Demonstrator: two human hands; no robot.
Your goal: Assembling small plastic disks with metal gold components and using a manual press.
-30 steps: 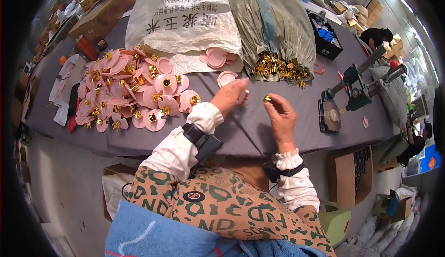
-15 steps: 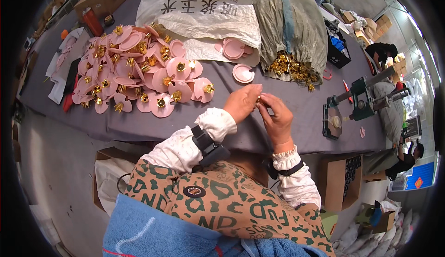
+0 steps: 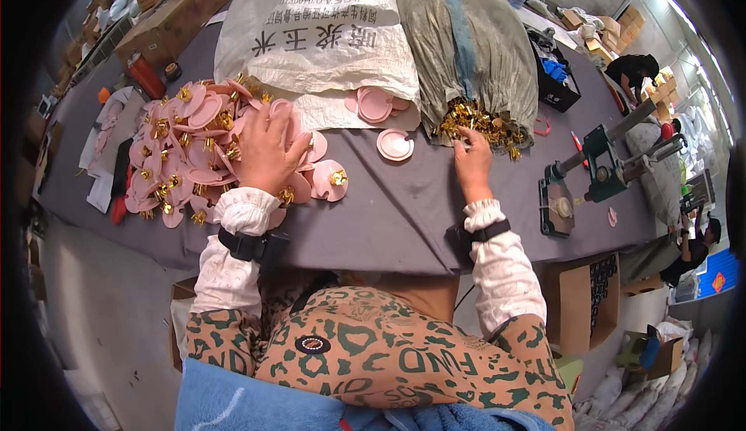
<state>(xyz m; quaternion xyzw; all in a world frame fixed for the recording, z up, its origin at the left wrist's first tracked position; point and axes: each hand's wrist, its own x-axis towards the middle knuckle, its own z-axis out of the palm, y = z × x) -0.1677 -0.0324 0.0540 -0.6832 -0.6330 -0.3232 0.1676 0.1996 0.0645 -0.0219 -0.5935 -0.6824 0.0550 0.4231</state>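
Observation:
My left hand (image 3: 269,151) lies with its fingers spread on a heap of pink plastic discs (image 3: 206,112). Many of these discs carry a gold, crown-like metal piece, and some are notched at the edge. Over to the right, my right hand (image 3: 472,164) reaches to loose gold metal pieces (image 3: 497,129) spilling from a grey-green woven sack (image 3: 497,50). Its thumb and fingers look apart, with the fingertips at the edge of the pieces. Between my hands lies a single pale pink disc (image 3: 395,145). More pink discs (image 3: 374,104) show at the mouth of a white woven sack (image 3: 318,50).
A green hand-press tool (image 3: 594,167) stands on the right of the grey-clothed table (image 3: 373,221). Behind it is a black box (image 3: 556,73) with blue items. At the far left are a red-brown bottle (image 3: 146,75) and a cardboard box (image 3: 175,23). People work at far right.
My hands have parted from near the table's middle. The left has gone left onto the disc heap; the right has moved forward to the gold pieces. The whole view has shifted slightly.

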